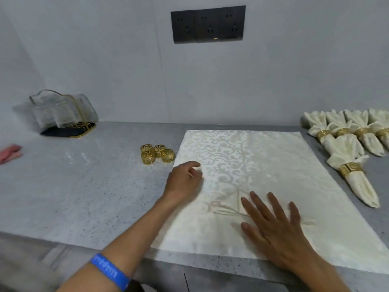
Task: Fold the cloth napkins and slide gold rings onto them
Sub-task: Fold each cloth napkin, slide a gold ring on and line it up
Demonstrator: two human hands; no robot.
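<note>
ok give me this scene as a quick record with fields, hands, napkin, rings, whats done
surface: grey speckled counter
napkin: cream patterned cloth spread flat, not yet folded
left hand: pinches the napkin near its left edge
right hand: lies flat on the napkin, fingers spread
loose rings: four gold rings clustered left of the napkin
finished: folded napkins with rings on, at right
other: glass holder back left; pink cloth far left; wall sockets

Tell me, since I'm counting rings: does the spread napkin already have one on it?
No: the spread napkin lies flat without one, and four loose gold rings sit beside it on the counter.
</note>
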